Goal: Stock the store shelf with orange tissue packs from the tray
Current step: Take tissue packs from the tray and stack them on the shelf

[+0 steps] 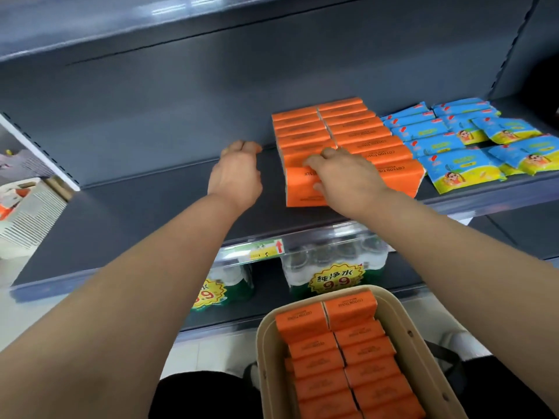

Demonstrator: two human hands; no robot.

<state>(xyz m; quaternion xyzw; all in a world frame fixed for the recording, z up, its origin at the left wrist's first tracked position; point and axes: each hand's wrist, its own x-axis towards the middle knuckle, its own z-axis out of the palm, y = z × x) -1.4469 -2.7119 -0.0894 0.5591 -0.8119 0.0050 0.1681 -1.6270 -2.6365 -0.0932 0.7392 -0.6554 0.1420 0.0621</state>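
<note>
Midway through restocking, a person's right hand (341, 173) grasps the nearest pack (302, 190) of the orange block (357, 131) on the grey shelf (145, 219), fingers curled over its top edge and thumb against its near face.

The block stands in 2 columns running from near to far. Each pack lies with its long axis left to right and its printed side up. The held pack closes the near end of the left column and sits flush against the pack behind it.

The left hand (237, 173) rests on the shelf just left of the block, apart from it. It is clenched, with nothing visible inside it.

Blue wipe packs (462, 140) crowd the shelf to the right of the block, so the only open run lies to the left, where the left hand sits.

The beige tray (263, 343) waits below and nearer the person, under the right forearm. It is loaded with orange tissue packs (348, 352) in 2 columns, set the same way as those above.

By this layout, the right hand is nearer the tray and the left hand is nearer the free space. The next pack probably needs only a lift up and away, without a turn, to start a 3rd column on the left.
</note>
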